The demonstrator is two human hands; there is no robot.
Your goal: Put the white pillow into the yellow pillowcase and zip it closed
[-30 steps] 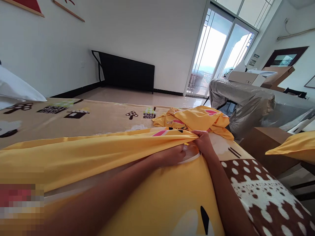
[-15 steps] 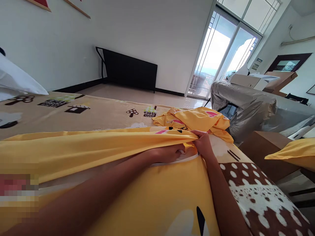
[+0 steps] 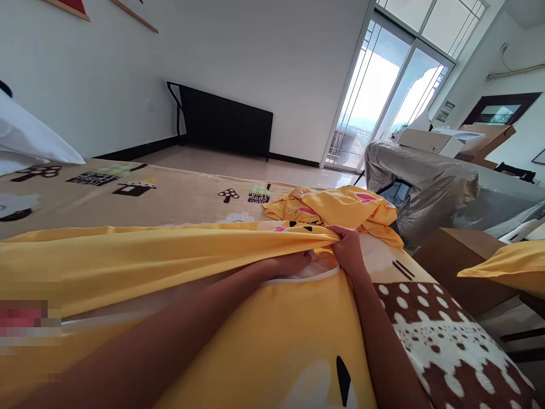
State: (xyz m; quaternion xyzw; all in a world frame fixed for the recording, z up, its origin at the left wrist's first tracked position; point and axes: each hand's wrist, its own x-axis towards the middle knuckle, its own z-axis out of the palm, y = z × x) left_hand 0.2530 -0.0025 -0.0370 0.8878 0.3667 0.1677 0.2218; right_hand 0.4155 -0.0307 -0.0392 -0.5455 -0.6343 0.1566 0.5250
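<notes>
A yellow duvet cover (image 3: 170, 255) lies across the bed, open along one edge. My left hand (image 3: 293, 264) reaches inside the opening, its fingers mostly hidden under the upper layer of fabric, near a white inner edge. My right hand (image 3: 349, 250) pinches the upper edge of the cover at its far corner. Beyond the hands, the rest of the yellow fabric (image 3: 336, 207) is bunched in a heap with pink and black markings.
A tan printed blanket (image 3: 128, 196) covers the bed, with a brown-and-white spotted part (image 3: 443, 341) at the right. A white pillow (image 3: 29, 142) lies at the left. A silver-wrapped piece of furniture (image 3: 434, 182), cardboard boxes and a yellow cushion (image 3: 506, 264) stand to the right.
My left hand has slid a little farther under the upper layer of the cover. My right hand holds the same corner, nearly still.
</notes>
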